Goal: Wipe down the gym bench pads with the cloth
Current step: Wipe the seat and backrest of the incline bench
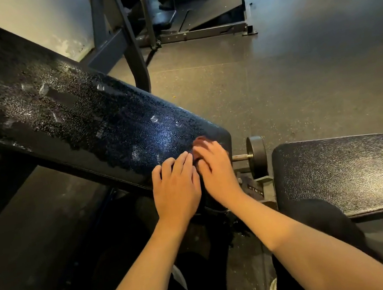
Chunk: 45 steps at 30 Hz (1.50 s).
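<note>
A long black back pad slants from upper left down to the centre, its textured surface wet with droplets and streaks. A dark reddish cloth lies at the pad's lower end, mostly hidden under my right hand, which presses flat on it. My left hand rests flat on the pad's lower edge right beside it, fingers together, touching the right hand. The black seat pad lies to the right, apart from both hands.
A round adjustment knob on a metal pin sticks out between the two pads. Another machine with a dark steel frame stands at the back on the speckled rubber floor. My dark-clothed legs are below the pads.
</note>
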Available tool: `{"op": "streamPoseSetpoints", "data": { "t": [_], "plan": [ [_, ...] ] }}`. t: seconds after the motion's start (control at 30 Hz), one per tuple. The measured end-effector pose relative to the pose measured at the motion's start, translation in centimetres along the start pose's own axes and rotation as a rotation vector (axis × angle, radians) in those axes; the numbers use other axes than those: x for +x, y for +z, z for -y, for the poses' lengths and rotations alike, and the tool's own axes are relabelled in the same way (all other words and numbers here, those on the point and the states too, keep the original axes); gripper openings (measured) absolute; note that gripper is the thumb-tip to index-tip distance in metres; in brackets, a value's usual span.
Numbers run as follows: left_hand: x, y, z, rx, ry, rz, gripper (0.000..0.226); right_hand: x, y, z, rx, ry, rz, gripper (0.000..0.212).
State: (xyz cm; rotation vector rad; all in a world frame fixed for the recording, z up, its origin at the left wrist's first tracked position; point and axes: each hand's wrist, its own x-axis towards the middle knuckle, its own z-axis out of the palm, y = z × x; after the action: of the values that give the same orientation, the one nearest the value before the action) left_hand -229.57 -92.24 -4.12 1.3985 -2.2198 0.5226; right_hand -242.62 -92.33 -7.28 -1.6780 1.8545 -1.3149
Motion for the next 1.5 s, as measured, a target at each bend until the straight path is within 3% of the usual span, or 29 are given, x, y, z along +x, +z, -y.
{"op": "streamPoseSetpoints", "data": {
  "t": [0.1,0.27,0.43,0.6,0.7,0.77,0.9,1.0,1.1,1.2,1.3,1.4,1.5],
  "plan": [
    [-0.1,0.1,0.0,-0.017,-0.001,-0.035,0.039,-0.1,-0.1,-0.2,-0.002,-0.061,0.071,0.045],
    [-0.1,0.0,-0.3,-0.068,-0.056,-0.005,0.04,0.4,-1.5,-2.7,-0.08,0.27,-0.033,0.045],
    [-0.6,-0.6,-1.8,-0.18,-0.058,0.061,0.042,-2.0,-3.3,-1.2,0.061,0.139,0.003,0.041],
    [0.3,-0.8,-4.4,-0.592,-0.017,0.229,0.043,-2.6,-7.3,0.2,0.293,0.241,-0.112,0.042],
    [0.9,-1.0,-6.6,-1.0,-0.221,0.362,0.028,-3.6,-9.3,0.3,0.376,0.263,-0.098,0.038],
    [1.2,-1.3,-7.6,-1.114,-0.337,0.335,0.017,-4.1,-10.2,-0.1,0.419,0.309,-0.126,0.034],
    [1.4,-0.7,-7.5,-1.248,-0.452,0.279,0.022,-4.4,-11.5,-1.7,0.295,0.434,-0.202,0.026],
    [1.6,-0.2,-7.2,-1.275,-0.442,0.295,0.021,-4.3,-12.3,-2.4,0.15,0.486,-0.15,0.018],
    [1.9,0.0,-7.3,-1.235,-0.421,0.28,0.02,-4.4,-12.7,-2.5,0.053,0.455,-0.11,0.028],
    [1.9,0.3,-7.5,-1.196,-0.399,0.279,0.021,-4.7,-13.1,-2.6,0.075,0.469,-0.117,0.032],
    [1.9,0.4,-7.8,-1.205,-0.422,0.277,0.022,-5.0,-13.6,-2.3,0.242,0.465,-0.049,0.014],
    [2.0,0.5,-7.5,-1.235,-0.458,0.273,0.022,-5.1,-13.4,-2.5,0.282,0.413,0.08,0.031],
    [2.1,0.4,-7.2,-1.236,-0.467,0.284,0.018,-4.9,-13.4,-2.5,0.256,0.401,-0.002,0.013]
  ]
}}
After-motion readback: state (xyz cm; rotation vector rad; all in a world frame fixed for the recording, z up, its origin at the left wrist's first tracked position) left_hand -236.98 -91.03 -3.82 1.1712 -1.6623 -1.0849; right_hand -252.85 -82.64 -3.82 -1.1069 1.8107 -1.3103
